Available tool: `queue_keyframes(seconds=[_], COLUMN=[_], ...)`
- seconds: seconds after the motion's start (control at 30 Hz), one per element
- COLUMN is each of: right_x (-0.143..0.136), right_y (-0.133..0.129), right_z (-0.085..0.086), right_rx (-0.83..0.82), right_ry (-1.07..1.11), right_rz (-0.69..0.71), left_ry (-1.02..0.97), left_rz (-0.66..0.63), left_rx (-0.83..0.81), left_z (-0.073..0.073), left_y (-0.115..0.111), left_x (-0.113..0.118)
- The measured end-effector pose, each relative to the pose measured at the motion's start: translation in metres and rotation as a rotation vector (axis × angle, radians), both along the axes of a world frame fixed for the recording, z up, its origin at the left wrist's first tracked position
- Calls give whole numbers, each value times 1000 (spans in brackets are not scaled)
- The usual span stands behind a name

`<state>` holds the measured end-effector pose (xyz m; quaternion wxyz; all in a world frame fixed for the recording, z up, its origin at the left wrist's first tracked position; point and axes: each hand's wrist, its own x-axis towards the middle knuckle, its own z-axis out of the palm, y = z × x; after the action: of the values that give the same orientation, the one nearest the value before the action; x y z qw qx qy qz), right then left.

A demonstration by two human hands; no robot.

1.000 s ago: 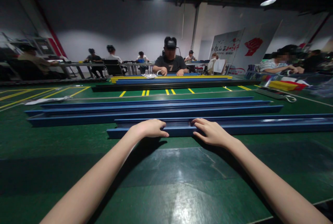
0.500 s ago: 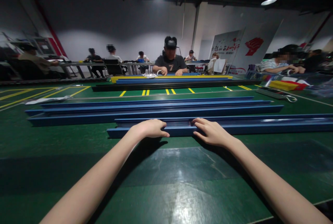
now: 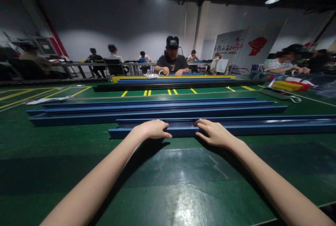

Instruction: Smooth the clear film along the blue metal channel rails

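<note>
Handling appears under way; what remains cannot be told

Table (image 3: 78,142), green. Blue channel group (image 3: 147,115), laid beyond. Near channel (image 3: 183,133), flat on table, unlifted. Left hand (image 3: 156,129), right hand (image 3: 214,133): part-curled on near channel, thumbs spread; firmness of hold, cannot tell.

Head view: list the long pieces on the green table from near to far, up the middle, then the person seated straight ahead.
Front blue channel → group of blue channels → black bar → far blue strip → yellow strip → person in a dark shirt.
</note>
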<state>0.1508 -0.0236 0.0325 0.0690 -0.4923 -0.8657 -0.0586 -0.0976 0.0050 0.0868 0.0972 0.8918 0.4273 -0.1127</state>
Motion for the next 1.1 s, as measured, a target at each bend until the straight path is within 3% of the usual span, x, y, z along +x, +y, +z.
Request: queue_keyframes(seconds=[1.1], right_x=[1], right_y=[0], right_z=[1], right_rx=[8], right_ry=[-26], right_rz=[14], left_ry=[5], left_rz=[-6], left_rx=[-3], left_z=[-2], left_y=[4], left_x=[-2])
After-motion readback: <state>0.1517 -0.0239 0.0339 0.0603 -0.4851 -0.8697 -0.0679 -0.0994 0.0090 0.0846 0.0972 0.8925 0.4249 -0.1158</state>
